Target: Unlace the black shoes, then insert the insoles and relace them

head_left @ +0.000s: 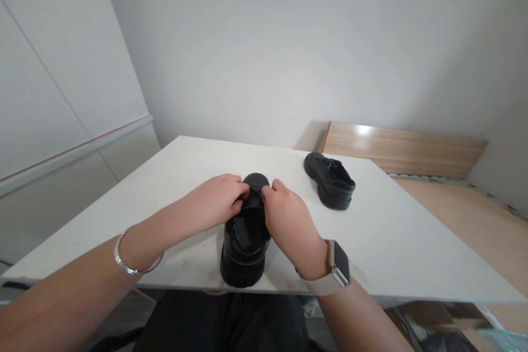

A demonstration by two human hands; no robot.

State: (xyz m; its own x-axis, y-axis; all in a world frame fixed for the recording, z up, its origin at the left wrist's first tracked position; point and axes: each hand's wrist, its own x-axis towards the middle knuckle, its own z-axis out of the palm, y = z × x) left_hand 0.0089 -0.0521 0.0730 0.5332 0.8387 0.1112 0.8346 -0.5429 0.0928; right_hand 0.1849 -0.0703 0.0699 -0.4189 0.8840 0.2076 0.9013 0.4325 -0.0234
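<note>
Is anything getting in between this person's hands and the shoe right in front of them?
Nothing visible does: the left hand and right hand both touch the near shoe. The other shoe stands apart, farther back to the right.

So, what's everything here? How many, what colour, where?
Near shoe: 1, black, table front
Far shoe: 1, black, table right
Table: 1, white, centre
Wall: 1, pale grey, back
Panels: several, white, left
Board: 1, wood-brown, back right
Low surface: 1, tan, right
Clutter: count unclear, mixed, lower right
Bracelet: 1, silver, left wrist
Watch: 1, dark, pale strap, right wrist
Trousers: 1 pair, dark, below table
Left hand: 1, bare, on near shoe
Right hand: 1, bare, on near shoe
</note>
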